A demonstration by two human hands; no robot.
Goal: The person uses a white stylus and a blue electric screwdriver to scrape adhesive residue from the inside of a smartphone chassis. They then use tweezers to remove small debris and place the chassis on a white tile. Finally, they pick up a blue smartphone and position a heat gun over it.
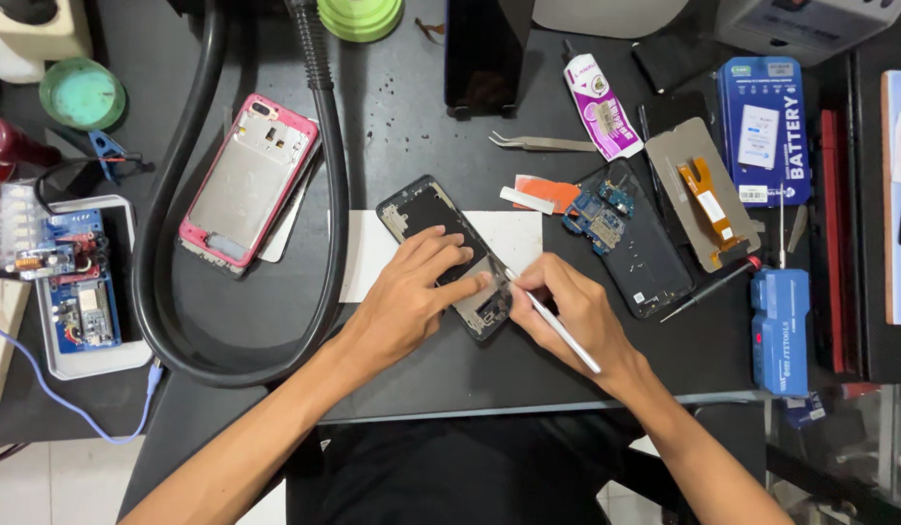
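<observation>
A black opened phone frame (426,209) lies slanted on a white sheet (514,238) at the middle of the dark bench. My left hand (412,297) rests flat on its lower half and holds it down. In my right hand (572,311) is a thin white tool (557,329), pinched like a pen, with its tip touching the frame's lower end (491,309). A small blue circuit board (596,216) lies just right of the sheet on a dark phone back (655,267).
A pink phone frame (246,185) lies at the left inside a loop of thick black hose (329,185). Metal tweezers (543,144), a glue tube (601,107), a screen panel with an orange flex cable (703,199), a blue battery box (766,126), a screwdriver (713,290) and a blue tool case (779,331) crowd the right.
</observation>
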